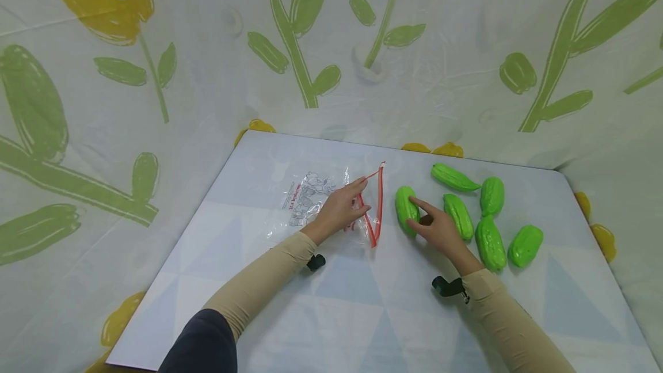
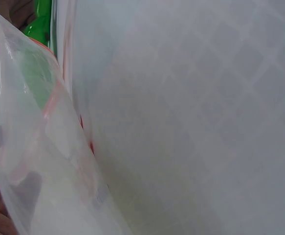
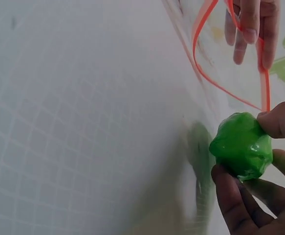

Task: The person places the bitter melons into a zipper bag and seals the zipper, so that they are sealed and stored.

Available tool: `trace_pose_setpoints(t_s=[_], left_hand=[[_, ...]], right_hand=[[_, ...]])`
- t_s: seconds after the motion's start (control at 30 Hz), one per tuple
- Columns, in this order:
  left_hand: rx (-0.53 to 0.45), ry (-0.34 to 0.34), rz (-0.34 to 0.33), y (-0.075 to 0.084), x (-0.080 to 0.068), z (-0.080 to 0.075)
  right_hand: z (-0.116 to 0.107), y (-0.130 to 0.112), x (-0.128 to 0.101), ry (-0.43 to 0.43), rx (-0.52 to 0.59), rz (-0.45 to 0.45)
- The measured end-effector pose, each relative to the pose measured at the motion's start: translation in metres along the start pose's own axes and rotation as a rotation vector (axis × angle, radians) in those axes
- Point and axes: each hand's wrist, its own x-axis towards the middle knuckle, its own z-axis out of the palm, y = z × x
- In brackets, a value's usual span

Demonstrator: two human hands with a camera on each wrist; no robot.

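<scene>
A clear zip bag [image 1: 311, 197] with printed drawings and a red-edged mouth lies on the table. My left hand [image 1: 339, 207] is at that mouth, its thumb and fingers spread apart at the red strip. Straight left fingers [image 3: 267, 44] show along the strip in the right wrist view. Just to the right, my right hand [image 1: 439, 226] grips a glossy green oblong piece [image 1: 406, 206] with lengthwise ridges, between thumb and fingers. Its lumpy end [image 3: 242, 144] faces the right wrist camera. In the left wrist view the bag [image 2: 49, 147] covers much of the left side.
Several similar green pieces lie right of my right hand, among them a tapered one [image 1: 453, 177], one close behind the hand [image 1: 458, 216] and one at the far right [image 1: 525, 246]. A flower-printed curtain [image 1: 440, 91] surrounds the white and pale blue table [image 1: 331, 327].
</scene>
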Motion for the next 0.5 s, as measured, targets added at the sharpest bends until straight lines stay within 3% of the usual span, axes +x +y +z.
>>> trace_pose_setpoints(t_s=[0.5], left_hand=[[0.003,-0.003,0.004,-0.001,0.002,0.000]], right_hand=[[-0.002,-0.012,-0.002,-0.034,0.084,-0.071]])
